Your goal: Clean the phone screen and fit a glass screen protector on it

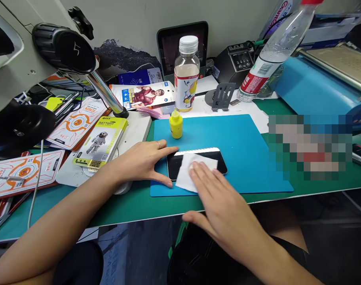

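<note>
A smartphone (174,164) with a dark screen lies flat on the blue mat (242,134). My left hand (141,162) steadies its left end, thumb at the near corner and index finger at the far one. Under the fingers of my right hand (219,198), a white wipe (186,170) is held pressed to the screen, covering its middle. The right thumb stands apart, off the wipe. Just beyond the phone, a small yellow dropper bottle (176,126) stands upright on the mat.
Battery boxes (101,138) and phone parts crowd the left, below a microscope arm (106,93). A drink bottle (187,75), a black phone stand (223,97) and a tilted water bottle (266,67) are behind. A blue machine (317,87) sits at right, near a blurred-out patch.
</note>
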